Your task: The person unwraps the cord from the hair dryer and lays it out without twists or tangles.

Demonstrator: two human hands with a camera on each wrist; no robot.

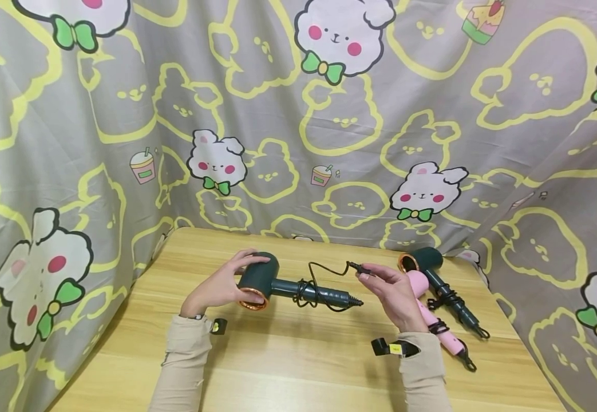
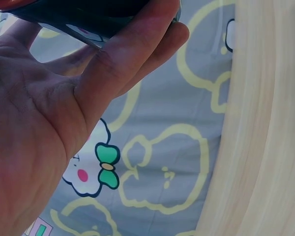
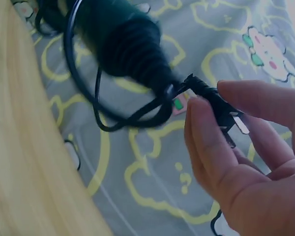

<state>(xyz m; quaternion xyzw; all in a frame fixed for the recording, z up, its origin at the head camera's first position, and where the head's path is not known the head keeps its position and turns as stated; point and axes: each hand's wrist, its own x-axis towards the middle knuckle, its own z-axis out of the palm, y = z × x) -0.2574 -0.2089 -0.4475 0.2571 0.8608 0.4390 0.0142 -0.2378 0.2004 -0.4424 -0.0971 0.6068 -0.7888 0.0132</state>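
My left hand (image 1: 221,284) grips a dark green hair dryer (image 1: 259,274) by its head, thumb at the copper-coloured ring and fingers over the top. The dryer's handle (image 1: 324,294) points right, with a black cord (image 1: 305,292) wound loosely around it. Between the thumb and fingers of my right hand (image 1: 393,294) is the cord's plug (image 1: 361,269); its metal prongs (image 3: 241,124) show in the right wrist view. A slack stretch of cord runs from the plug back to the handle. In the left wrist view, only the dryer's dark underside (image 2: 88,19) shows above the palm.
A pink hair dryer (image 1: 450,341) lies on the wooden table (image 1: 277,366) at the right, partly hidden by my right hand. Beside it lies another dark green dryer (image 1: 429,260), its cord wrapped around the handle. A patterned grey curtain (image 1: 277,114) hangs behind and along both sides.
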